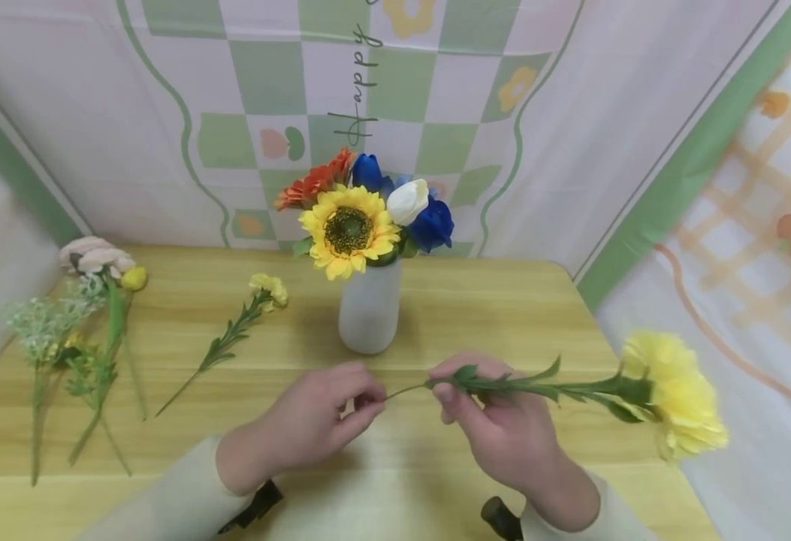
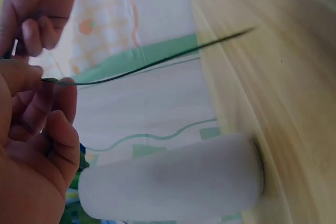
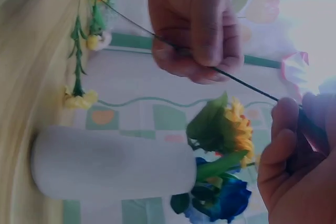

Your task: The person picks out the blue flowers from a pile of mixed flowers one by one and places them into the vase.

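Apparently to steady the thin stem (image 2: 110,79), the left hand (image 1: 321,412) pinches its bare lower length and the right hand (image 1: 506,428) grips where leaves (image 1: 466,373) begin, holding the yellow bloom (image 1: 686,398) toward the tabletop's right edge (image 1: 560,300).

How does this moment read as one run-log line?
left hand: pinches lower stem of yellow carnation | right hand: grips further along same stem | white vase: upright, holding sunflower, white tulip, blue rose
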Demonstrator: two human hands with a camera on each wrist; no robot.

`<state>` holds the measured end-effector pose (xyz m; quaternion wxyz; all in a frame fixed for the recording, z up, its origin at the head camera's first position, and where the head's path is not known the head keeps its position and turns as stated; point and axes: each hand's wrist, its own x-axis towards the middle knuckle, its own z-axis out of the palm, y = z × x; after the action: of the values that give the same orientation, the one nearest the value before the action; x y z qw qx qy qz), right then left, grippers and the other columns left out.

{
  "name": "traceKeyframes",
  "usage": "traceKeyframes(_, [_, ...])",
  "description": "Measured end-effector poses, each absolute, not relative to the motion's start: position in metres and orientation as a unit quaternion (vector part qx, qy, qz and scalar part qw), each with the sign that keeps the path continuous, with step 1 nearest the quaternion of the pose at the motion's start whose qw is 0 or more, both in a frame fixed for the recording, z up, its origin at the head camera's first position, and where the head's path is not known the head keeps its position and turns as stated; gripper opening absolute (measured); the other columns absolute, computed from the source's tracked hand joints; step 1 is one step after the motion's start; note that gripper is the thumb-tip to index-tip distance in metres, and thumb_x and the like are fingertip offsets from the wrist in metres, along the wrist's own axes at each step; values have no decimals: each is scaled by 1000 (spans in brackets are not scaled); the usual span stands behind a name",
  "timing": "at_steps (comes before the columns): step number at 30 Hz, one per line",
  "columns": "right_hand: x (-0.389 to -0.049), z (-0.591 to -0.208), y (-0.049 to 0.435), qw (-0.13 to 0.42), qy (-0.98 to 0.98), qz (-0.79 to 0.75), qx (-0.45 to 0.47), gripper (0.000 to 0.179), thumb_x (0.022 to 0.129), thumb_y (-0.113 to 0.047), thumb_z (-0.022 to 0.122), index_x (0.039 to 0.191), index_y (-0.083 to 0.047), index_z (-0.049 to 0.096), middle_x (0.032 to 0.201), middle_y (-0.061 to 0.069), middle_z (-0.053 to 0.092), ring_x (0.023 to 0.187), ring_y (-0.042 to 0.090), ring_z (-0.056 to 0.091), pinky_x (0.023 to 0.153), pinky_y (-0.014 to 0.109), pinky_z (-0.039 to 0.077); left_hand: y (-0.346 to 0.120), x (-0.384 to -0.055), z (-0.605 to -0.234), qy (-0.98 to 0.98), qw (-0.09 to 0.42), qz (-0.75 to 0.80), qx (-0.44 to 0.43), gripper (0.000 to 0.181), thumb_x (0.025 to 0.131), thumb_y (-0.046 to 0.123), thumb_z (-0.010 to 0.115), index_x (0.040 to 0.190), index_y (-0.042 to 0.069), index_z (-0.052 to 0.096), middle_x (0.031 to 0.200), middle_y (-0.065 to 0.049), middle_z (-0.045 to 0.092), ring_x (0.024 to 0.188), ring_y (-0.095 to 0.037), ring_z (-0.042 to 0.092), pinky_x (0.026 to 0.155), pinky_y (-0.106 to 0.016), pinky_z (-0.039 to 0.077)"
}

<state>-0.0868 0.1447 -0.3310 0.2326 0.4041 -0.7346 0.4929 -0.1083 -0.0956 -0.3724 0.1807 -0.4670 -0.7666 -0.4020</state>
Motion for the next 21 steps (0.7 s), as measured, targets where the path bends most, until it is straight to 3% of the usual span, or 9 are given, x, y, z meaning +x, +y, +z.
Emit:
traceKeyframes(3, [-87, -323, 150, 273, -730, 497, 381, 26, 100, -21, 62, 101, 4, 67, 73, 1, 62, 61, 8, 59, 53, 18, 50, -97, -111, -375, -773, 164, -420, -447, 16, 86, -2, 71, 95, 11, 66, 86, 6, 63, 76, -2, 58, 63, -15, 51])
traceKeyframes(9, [-93, -300, 157, 327, -604, 605, 402, 20, 95, -2, 66, 100, 18, 64, 84, 14, 68, 68, 12, 63, 65, 17, 55, -106, -123, -386, -801, 147, -421, -400, 14, 87, 0, 72, 97, 9, 69, 86, 6, 65, 74, -4, 59, 62, -20, 53])
traceKeyframes(17, [-102, -268, 151, 462, -479, 631, 399, 19, 84, 7, 75, 86, 20, 61, 82, 27, 65, 59, 17, 62, 57, 18, 51, -118, -144, -395, -870, 136, -382, -279, 6, 90, 4, 69, 95, 7, 70, 86, 2, 66, 75, -10, 60, 67, -27, 55])
traceKeyframes(19, [-106, -264, 148, 497, -470, 612, 397, 22, 82, 6, 77, 84, 20, 61, 78, 27, 64, 58, 18, 61, 59, 18, 50, -119, -148, -396, -879, 146, -375, -254, 10, 91, 6, 68, 100, 4, 69, 93, -4, 66, 81, -16, 62, 70, -31, 56])
traceKeyframes(21, [-111, -262, 146, 521, -477, 588, 394, 23, 82, 4, 79, 83, 18, 61, 74, 26, 62, 58, 20, 59, 61, 20, 49, -120, -154, -396, -887, 155, -369, -232, 25, 91, 12, 69, 112, -1, 65, 107, -12, 63, 93, -25, 62, 80, -39, 57])
